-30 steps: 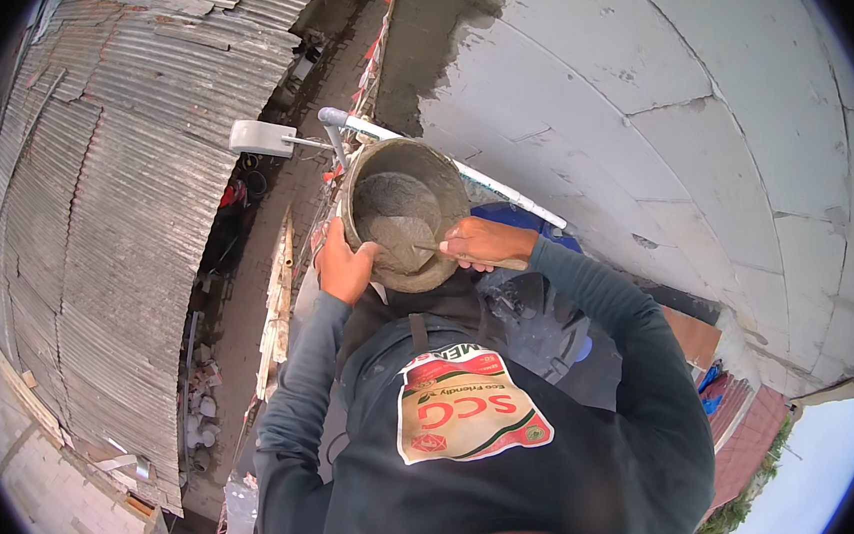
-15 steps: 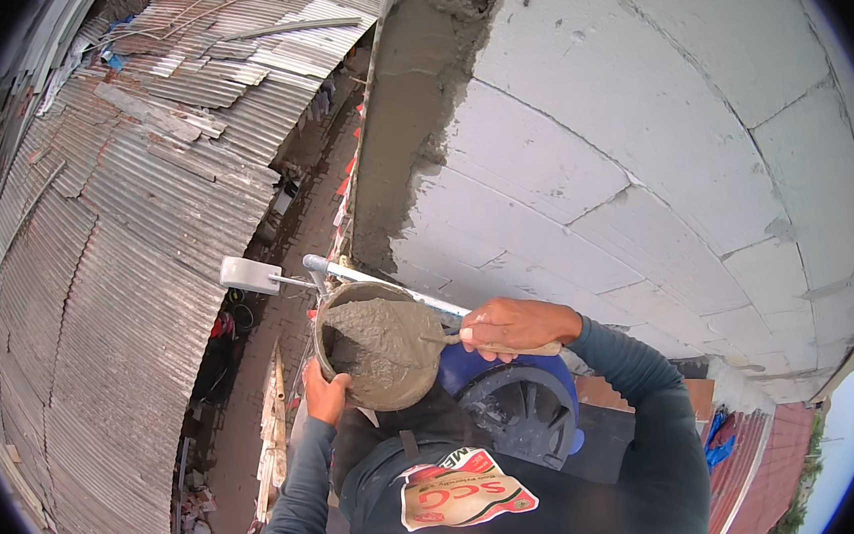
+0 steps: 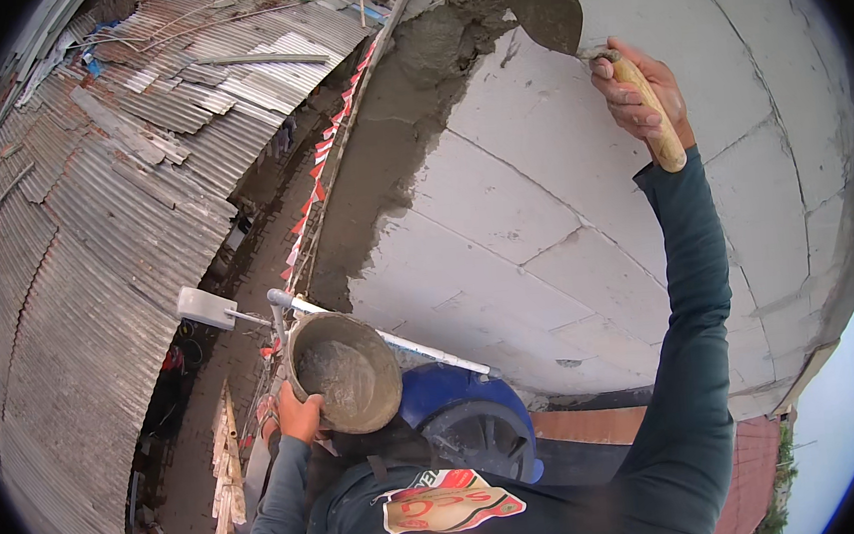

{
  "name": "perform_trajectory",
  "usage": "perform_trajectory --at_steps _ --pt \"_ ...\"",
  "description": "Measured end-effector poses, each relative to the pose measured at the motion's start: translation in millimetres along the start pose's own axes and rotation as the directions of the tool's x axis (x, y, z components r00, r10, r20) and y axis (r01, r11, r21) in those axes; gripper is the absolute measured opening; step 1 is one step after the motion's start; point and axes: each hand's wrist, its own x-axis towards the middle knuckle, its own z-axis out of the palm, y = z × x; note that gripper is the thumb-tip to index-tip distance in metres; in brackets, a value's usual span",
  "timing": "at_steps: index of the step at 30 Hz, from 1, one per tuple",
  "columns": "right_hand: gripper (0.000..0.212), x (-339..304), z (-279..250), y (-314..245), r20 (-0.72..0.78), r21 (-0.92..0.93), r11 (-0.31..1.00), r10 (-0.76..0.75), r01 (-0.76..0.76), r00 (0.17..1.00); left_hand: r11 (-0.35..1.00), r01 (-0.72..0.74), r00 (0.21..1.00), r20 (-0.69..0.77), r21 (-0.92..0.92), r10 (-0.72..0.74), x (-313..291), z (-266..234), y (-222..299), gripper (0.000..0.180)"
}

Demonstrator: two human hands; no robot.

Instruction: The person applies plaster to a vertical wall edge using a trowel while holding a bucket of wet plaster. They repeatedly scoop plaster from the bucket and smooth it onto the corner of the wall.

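Note:
Near the lower middle, my left hand grips the rim of a round mortar bucket, thumb over the edge. Some wet grey mortar lies in its bottom. My right arm is stretched far up and to the right, and the right hand is closed around the wooden handle of a trowel. Its grey-coated blade lies over the upper part of the pale block wall, beside the wet mortar coat. Whether the blade touches the wall I cannot tell.
A blue barrel stands beside the bucket, with a white pipe along the wall's foot. On the left, a red-and-white flag string runs above a drop to a paved alley. Beyond it spreads a corrugated roof.
My right hand has lifted the trowel out of the bucket and swung it up to the wall. Less mortar shows in the bucket, which my left hand still holds.

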Motion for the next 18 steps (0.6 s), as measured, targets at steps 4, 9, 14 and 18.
perform_trajectory --at_steps 4,9,14,18 --pt "0.052 -20 66 -15 -0.141 -0.457 0.885 -0.169 0.087 0.976 0.998 0.05 0.998 0.037 -0.037 -0.049 8 -3 11 0.046" --pt "0.042 -22 111 125 -0.247 -0.756 0.653 -0.22 -0.045 0.944 0.99 0.047 0.998 0.056 -0.135 -0.04 29 -2 -23 0.045" --pt "0.032 -11 78 394 -0.162 -0.985 -0.047 -0.049 -0.164 0.986 0.989 0.066 0.992 0.117 -0.132 -0.05 31 8 -17 0.048" --pt "0.027 14 58 464 -0.165 -0.98 -0.103 -0.037 -0.168 0.986 0.997 0.051 0.995 0.088 -0.06 -0.045 12 -2 -6 0.048"
